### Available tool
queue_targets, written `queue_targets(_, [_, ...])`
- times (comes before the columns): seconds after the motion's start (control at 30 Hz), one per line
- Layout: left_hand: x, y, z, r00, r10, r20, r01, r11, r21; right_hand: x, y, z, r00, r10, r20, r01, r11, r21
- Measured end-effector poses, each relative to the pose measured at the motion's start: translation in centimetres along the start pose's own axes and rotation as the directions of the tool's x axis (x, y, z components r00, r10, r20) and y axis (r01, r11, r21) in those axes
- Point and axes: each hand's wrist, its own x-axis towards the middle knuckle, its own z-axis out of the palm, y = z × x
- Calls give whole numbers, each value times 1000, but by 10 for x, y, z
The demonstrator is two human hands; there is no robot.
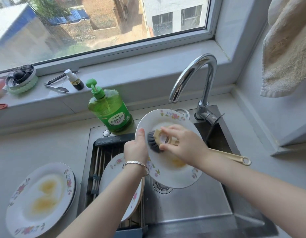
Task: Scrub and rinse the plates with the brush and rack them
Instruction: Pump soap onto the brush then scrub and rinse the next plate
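Observation:
My left hand [136, 147] grips the left rim of a white floral plate [172, 176], tilted over the steel sink [191, 206]. My right hand [185, 143] holds the beige dish brush [155, 140] by its head, dark bristles pressed on the plate's face. Its long handle [234, 156] sticks out to the right. Yellow smears remain on the plate's lower part. A thin stream runs from the chrome faucet [191, 73] onto the plate's top rim. Another floral plate [114, 170] lies on the roll-up rack [99, 162] over the sink's left side. Dirty stacked plates [40, 200] sit on the counter at left.
A green dish soap bottle [110, 109] stands behind the sink. On the windowsill lie tongs [56, 85], a small dark spray bottle [75, 79] and a lidded round container [21, 79]. A beige towel [288, 48] hangs at the upper right.

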Motion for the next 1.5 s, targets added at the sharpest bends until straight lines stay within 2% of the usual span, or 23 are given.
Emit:
queue_targets(0.07, [3,-2,0,1000,10,-4,-10,1000,-20,4,0,-4,999,-40,10,40,999,17])
queue_targets(0.17, [5,-2,1,999,52,-3,-52,997,-49,28,18,-27,957,204,-204,-197,979,54])
queue_targets(0.2, [6,0,2,998,65,1,-65,997,-48,29,17,-26,946,225,-231,-218,974,59])
queue_targets(0.33, [10,4,5,995,102,12,-101,994,-49,20,-5,-4,993,-40,-109,50,995,86])
queue_targets(0.37, [10,4,3,994,112,16,-111,993,-48,22,-4,-9,991,-56,-118,67,994,88])
queue_targets(0.47, [10,2,0,987,155,32,-154,988,-24,38,12,-31,947,146,-286,-116,986,119])
queue_targets(0.5, [9,3,1,986,165,31,-165,986,-8,37,10,-30,938,168,-302,-140,984,111])
queue_targets(0.63, [11,6,-2,978,205,37,-205,979,9,7,-11,1,977,-167,-130,184,975,128])
queue_targets(0.67, [12,6,-4,977,208,44,-209,978,4,6,-7,-4,976,-179,-125,193,974,117])
queue_targets(0.73, [10,4,-9,977,207,50,-207,978,-13,19,13,-24,977,-32,-209,55,993,104])
queue_targets(0.8, [7,1,-11,979,203,31,-203,979,-31,28,28,-37,939,139,-313,-115,989,96])
queue_targets(0.83, [6,2,-11,978,206,25,-205,978,-35,24,27,-33,937,151,-316,-129,988,87])
queue_targets(0.93, [7,4,-11,974,225,18,-224,974,-44,-11,4,2,985,-103,-135,115,990,87])
queue_targets(1.0, [8,7,-15,971,240,7,-240,970,-43,-20,6,3,981,-177,-80,183,981,64])
queue_targets(1.07, [7,9,-17,968,249,-20,-249,968,-37,-3,24,-16,976,18,-219,5,995,101])
queue_targets(1.13, [4,10,-17,969,238,-66,-242,968,-61,8,37,-26,925,210,-316,-176,975,133])
queue_targets(1.17, [4,12,-16,968,235,-87,-241,968,-71,4,36,-22,932,207,-299,-176,976,128])
queue_targets(1.23, [7,14,-16,969,220,-113,-229,971,-71,-14,23,-1,985,75,-158,-47,984,172])
queue_targets(1.3, [11,13,-19,971,208,-119,-218,973,-80,-26,24,7,997,-19,-69,30,986,164])
queue_targets(1.33, [12,13,-21,971,203,-123,-215,972,-92,-20,32,0,996,36,-78,-23,987,159])
queue_targets(1.4, [10,11,-23,971,194,-139,-211,971,-114,-9,50,-13,957,212,-199,-179,969,171])
queue_targets(1.43, [8,11,-23,969,195,-149,-214,969,-120,-9,53,-13,945,234,-227,-201,967,158])
queue_targets(1.5, [6,11,-22,967,201,-157,-221,967,-129,-23,36,3,984,72,-165,-51,990,130])
